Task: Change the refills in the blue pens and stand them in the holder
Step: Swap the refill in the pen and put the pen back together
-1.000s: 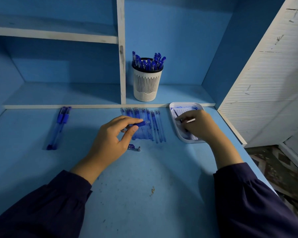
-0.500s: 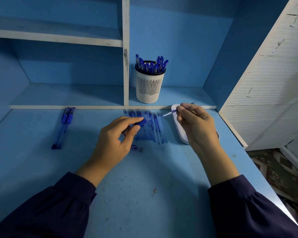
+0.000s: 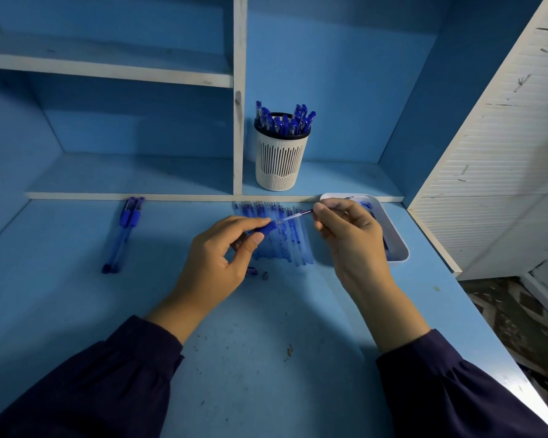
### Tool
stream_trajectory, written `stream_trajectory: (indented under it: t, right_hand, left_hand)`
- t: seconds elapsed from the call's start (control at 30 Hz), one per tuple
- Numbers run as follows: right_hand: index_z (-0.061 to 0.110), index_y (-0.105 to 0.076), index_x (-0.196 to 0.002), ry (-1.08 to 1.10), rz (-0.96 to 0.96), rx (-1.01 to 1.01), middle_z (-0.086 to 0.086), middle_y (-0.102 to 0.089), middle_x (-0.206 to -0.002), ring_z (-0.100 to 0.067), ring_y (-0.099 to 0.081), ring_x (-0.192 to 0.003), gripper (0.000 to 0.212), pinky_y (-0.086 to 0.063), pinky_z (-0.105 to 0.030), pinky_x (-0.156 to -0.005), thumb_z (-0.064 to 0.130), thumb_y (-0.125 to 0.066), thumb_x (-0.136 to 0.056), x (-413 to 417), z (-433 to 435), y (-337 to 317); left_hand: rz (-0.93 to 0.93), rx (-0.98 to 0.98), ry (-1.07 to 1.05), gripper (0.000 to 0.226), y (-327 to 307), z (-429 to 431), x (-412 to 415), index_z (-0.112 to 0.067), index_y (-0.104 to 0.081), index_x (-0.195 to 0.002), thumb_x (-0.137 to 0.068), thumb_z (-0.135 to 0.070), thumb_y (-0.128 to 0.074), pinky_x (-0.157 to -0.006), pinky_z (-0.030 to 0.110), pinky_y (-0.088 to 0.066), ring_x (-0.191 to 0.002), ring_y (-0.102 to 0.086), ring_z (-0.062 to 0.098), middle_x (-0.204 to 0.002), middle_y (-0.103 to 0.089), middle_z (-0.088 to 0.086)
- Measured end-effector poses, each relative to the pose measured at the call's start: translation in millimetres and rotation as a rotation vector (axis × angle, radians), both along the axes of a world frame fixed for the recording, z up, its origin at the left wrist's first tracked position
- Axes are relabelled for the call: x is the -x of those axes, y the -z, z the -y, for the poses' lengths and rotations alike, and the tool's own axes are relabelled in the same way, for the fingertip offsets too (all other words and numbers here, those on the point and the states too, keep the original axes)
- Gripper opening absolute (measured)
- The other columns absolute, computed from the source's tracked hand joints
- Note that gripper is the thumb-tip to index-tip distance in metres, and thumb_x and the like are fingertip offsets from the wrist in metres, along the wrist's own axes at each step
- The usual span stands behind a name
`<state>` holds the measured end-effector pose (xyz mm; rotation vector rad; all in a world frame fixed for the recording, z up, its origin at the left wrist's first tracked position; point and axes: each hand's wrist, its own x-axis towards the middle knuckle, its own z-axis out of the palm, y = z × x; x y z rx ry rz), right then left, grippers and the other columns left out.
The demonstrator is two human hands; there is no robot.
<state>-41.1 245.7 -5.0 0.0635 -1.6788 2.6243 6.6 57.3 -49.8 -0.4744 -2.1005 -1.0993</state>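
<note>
My left hand [image 3: 217, 263] pinches a blue pen barrel [image 3: 264, 229] by its ribbed grip, open end pointing right. My right hand [image 3: 350, 235] pinches a thin clear refill [image 3: 295, 216] whose left end meets the barrel's mouth. Behind both hands a row of several refills [image 3: 282, 245] lies on the blue desk [image 3: 266, 358]. A white slotted holder [image 3: 280, 162] with several blue pens stands on the low shelf behind. Two capped blue pens [image 3: 122, 235] lie at the left. A small pen tip piece [image 3: 265, 275] and a blue part [image 3: 252, 271] lie below my left hand.
A white tray [image 3: 393, 238] holding refills sits at the desk's right, partly behind my right hand. A white divider [image 3: 238, 121] and an upper shelf [image 3: 108, 67] rise behind. A white slatted panel [image 3: 494, 153] flanks the right; the desk edge drops to the floor there.
My right hand lifted a refill out of the tray and carried it left to the barrel's open end. My left hand kept hold of the barrel, raising it slightly.
</note>
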Motion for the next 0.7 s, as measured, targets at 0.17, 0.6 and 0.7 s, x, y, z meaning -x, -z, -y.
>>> stream_trajectory:
  t: [0.17, 0.6, 0.7]
  right_hand:
    - [0.012, -0.069, -0.078, 0.105, -0.22, -0.193, 0.003, -0.071, -0.075, -0.012, -0.063, -0.074, 0.016, -0.049, -0.019, -0.073, -0.003, -0.072, -0.081, -6, -1, -5]
    - [0.007, -0.069, -0.1, 0.156, -0.5, -0.52, -0.013, -0.064, -0.092, -0.017, -0.062, -0.084, 0.018, -0.048, -0.02, -0.079, 0.0, -0.072, -0.083, -16, 15, 12]
    - [0.004, -0.067, -0.096, 0.12, -0.538, -0.546, -0.01, -0.064, -0.089, -0.013, -0.061, -0.081, 0.011, -0.047, -0.02, -0.078, -0.002, -0.065, -0.087, -16, 14, 11]
  left_hand:
    - [0.003, 0.004, -0.022, 0.021, 2, 3, 2, -0.009, -0.07, -0.113, -0.094, -0.011, -0.062, -0.071, 0.032, -0.053, -0.074, -0.062, 0.019, -0.093, -0.066, -0.002]
    - [0.018, 0.029, -0.007, 0.021, 1, 3, 2, -0.008, -0.07, -0.113, -0.094, -0.011, -0.062, -0.069, 0.033, -0.053, -0.077, -0.063, 0.016, -0.097, -0.068, 0.001]
    - [0.02, 0.036, -0.007, 0.021, 0, 3, 1, -0.008, -0.07, -0.113, -0.094, -0.01, -0.062, -0.069, 0.032, -0.053, -0.078, -0.062, 0.016, -0.096, -0.068, 0.001]
